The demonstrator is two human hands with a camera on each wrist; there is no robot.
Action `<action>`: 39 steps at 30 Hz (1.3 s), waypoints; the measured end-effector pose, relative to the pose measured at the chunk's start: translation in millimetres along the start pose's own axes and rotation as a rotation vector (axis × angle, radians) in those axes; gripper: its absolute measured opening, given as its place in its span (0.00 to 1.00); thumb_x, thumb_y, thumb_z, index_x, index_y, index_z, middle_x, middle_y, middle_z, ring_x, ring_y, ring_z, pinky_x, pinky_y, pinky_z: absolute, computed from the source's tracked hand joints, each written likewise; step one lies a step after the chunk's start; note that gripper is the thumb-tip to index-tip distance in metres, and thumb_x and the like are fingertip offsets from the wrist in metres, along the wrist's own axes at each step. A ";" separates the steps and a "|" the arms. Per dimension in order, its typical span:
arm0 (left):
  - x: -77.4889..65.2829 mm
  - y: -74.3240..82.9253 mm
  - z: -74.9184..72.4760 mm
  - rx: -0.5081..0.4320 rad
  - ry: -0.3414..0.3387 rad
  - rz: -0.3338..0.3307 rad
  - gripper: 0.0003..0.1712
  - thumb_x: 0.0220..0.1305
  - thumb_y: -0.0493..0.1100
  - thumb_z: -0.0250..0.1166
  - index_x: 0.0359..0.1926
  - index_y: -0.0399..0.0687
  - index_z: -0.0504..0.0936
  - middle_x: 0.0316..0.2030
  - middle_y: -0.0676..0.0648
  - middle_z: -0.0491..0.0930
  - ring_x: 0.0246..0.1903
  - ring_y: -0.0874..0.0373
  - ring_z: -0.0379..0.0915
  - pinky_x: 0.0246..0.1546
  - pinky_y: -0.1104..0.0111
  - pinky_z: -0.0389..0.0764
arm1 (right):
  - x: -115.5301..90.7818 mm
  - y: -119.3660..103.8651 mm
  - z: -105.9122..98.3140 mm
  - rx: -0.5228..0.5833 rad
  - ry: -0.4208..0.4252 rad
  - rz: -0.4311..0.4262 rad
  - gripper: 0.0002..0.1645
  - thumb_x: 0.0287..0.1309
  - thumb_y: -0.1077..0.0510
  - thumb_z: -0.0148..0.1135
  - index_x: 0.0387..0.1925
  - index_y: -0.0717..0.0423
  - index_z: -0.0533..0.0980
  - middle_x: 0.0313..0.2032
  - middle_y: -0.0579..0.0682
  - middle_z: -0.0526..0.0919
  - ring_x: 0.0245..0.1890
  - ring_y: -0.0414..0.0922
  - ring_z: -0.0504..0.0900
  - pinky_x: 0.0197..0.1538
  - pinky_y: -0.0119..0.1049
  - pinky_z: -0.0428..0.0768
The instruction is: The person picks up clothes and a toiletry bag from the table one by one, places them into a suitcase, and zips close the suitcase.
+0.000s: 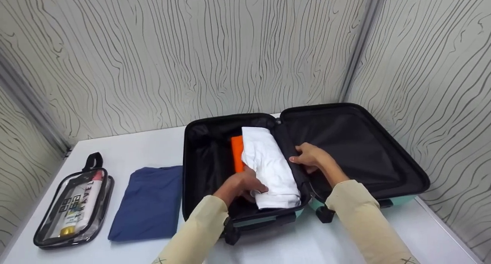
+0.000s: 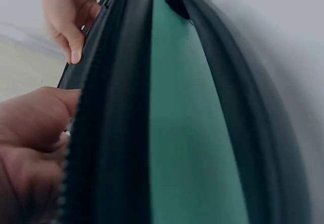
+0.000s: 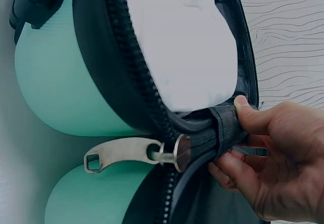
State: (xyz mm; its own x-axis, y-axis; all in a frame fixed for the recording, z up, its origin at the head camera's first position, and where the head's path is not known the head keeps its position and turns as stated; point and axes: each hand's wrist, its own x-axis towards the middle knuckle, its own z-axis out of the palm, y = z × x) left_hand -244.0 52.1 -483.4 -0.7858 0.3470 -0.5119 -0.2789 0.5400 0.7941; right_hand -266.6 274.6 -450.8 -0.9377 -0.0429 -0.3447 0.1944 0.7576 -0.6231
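A suitcase (image 1: 264,218) with a mint green shell and black lining lies open. In its left half, a folded white cloth (image 1: 268,160) partly covers an orange cloth (image 1: 237,156). My left hand (image 1: 243,183) holds the white cloth's near left side, thumb on top; its other fingers are mostly hidden. The suitcase rim (image 2: 114,107) blocks part of that hand in the left wrist view. Between the two halves, my right hand (image 1: 312,156) pinches the black lining fabric (image 3: 228,125) beside the white cloth, as the right wrist view shows. A metal zipper pull (image 3: 124,152) hangs nearby.
Left of the suitcase lies a folded navy cloth (image 1: 147,204), close against its side. Farther left is a clear toiletry pouch (image 1: 73,208) with bottles inside. Everything rests on a white table (image 1: 153,145), with patterned wall panels (image 1: 215,56) behind and at the sides.
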 end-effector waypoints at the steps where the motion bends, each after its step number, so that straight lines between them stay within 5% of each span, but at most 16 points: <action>1: -2.8 1.5 -0.2 0.073 0.029 0.003 0.61 0.54 0.38 0.68 0.69 0.32 0.27 0.51 0.37 0.70 0.34 0.45 0.79 0.35 0.58 0.83 | 0.0 0.4 0.8 -0.004 0.001 -0.002 0.36 0.64 0.55 0.55 0.67 0.66 0.56 0.59 0.70 0.65 0.39 0.53 0.80 0.37 0.43 0.83; 4: -11.0 6.1 -1.3 0.336 0.188 0.070 0.59 0.53 0.46 0.69 0.70 0.29 0.36 0.53 0.33 0.71 0.44 0.41 0.77 0.43 0.57 0.80 | -0.7 0.8 2.0 -0.008 0.003 -0.001 0.35 0.64 0.55 0.55 0.67 0.65 0.57 0.58 0.69 0.66 0.37 0.51 0.79 0.38 0.43 0.83; 8: -16.2 10.3 -0.3 0.671 0.421 0.242 0.59 0.48 0.56 0.71 0.70 0.36 0.47 0.63 0.32 0.60 0.60 0.38 0.60 0.52 0.51 0.73 | 0.0 0.4 2.0 -0.020 -0.001 -0.010 0.35 0.64 0.55 0.55 0.67 0.66 0.57 0.59 0.69 0.67 0.36 0.50 0.79 0.38 0.43 0.83; 11: -16.1 13.0 5.3 0.864 0.395 0.337 0.62 0.43 0.65 0.70 0.72 0.49 0.48 0.69 0.35 0.48 0.67 0.37 0.46 0.58 0.47 0.66 | 1.0 -0.1 2.4 -0.032 0.001 -0.015 0.36 0.64 0.55 0.55 0.67 0.66 0.56 0.59 0.69 0.67 0.37 0.51 0.80 0.38 0.43 0.83; 14: -13.8 13.7 12.8 1.001 0.261 0.299 0.64 0.39 0.71 0.69 0.73 0.60 0.46 0.73 0.40 0.37 0.70 0.36 0.32 0.66 0.46 0.53 | 1.8 -1.1 4.8 -0.025 -0.002 -0.017 0.35 0.64 0.55 0.55 0.67 0.66 0.57 0.59 0.69 0.67 0.38 0.51 0.80 0.37 0.42 0.83; 17: -9.6 13.1 19.8 1.059 0.170 0.174 0.66 0.36 0.72 0.70 0.72 0.66 0.44 0.73 0.42 0.31 0.70 0.37 0.24 0.69 0.48 0.43 | 1.6 -2.7 7.2 0.003 -0.018 -0.031 0.34 0.64 0.55 0.55 0.66 0.66 0.58 0.56 0.69 0.69 0.37 0.51 0.81 0.36 0.43 0.83; 20: -3.4 14.2 26.2 1.102 0.148 0.102 0.66 0.36 0.72 0.70 0.73 0.67 0.43 0.73 0.42 0.30 0.70 0.37 0.24 0.69 0.48 0.45 | 0.5 -2.5 6.0 0.008 -0.022 -0.041 0.32 0.64 0.56 0.55 0.65 0.65 0.60 0.54 0.69 0.71 0.34 0.51 0.81 0.34 0.42 0.83; 24: 3.8 16.7 34.1 1.151 0.149 0.120 0.66 0.38 0.74 0.67 0.73 0.65 0.41 0.73 0.39 0.31 0.69 0.33 0.28 0.65 0.49 0.58 | -1.1 2.8 0.8 -0.011 -0.009 -0.028 0.35 0.64 0.55 0.55 0.66 0.67 0.57 0.57 0.70 0.68 0.35 0.52 0.81 0.35 0.42 0.83; 27: 4.0 12.7 33.3 1.172 0.179 0.157 0.67 0.39 0.76 0.64 0.73 0.58 0.41 0.72 0.36 0.35 0.69 0.31 0.35 0.65 0.49 0.58 | 0.3 3.1 0.7 -0.009 -0.020 -0.029 0.38 0.64 0.55 0.54 0.67 0.69 0.53 0.61 0.71 0.63 0.39 0.55 0.81 0.36 0.43 0.83; 31: 0.6 4.5 26.8 1.067 0.165 0.172 0.68 0.42 0.74 0.65 0.73 0.49 0.39 0.72 0.34 0.35 0.70 0.36 0.36 0.67 0.53 0.56 | 1.9 3.4 0.7 -0.010 -0.034 -0.033 0.37 0.64 0.55 0.54 0.67 0.69 0.53 0.61 0.71 0.63 0.39 0.54 0.81 0.37 0.43 0.83; 34: -6.1 2.9 18.1 0.964 0.107 0.151 0.67 0.44 0.68 0.68 0.73 0.50 0.38 0.72 0.37 0.32 0.72 0.43 0.32 0.65 0.57 0.61 | 2.3 3.5 -0.3 -0.012 -0.042 -0.041 0.37 0.65 0.55 0.54 0.67 0.69 0.53 0.60 0.71 0.65 0.38 0.52 0.80 0.37 0.44 0.83; 39: -21.8 4.3 5.2 0.931 0.075 0.193 0.61 0.49 0.63 0.68 0.73 0.53 0.39 0.73 0.40 0.35 0.72 0.50 0.37 0.66 0.59 0.60 | 2.5 3.4 -2.4 -0.019 -0.051 -0.053 0.35 0.64 0.55 0.54 0.66 0.69 0.57 0.57 0.70 0.68 0.38 0.50 0.79 0.39 0.44 0.83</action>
State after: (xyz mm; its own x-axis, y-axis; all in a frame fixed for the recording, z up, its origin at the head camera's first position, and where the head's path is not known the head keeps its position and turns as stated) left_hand -225.2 50.8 -470.5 -0.8147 0.4612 -0.3515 0.3852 0.8835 0.2665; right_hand -269.0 278.6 -452.1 -0.9306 -0.1163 -0.3472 0.1388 0.7653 -0.6285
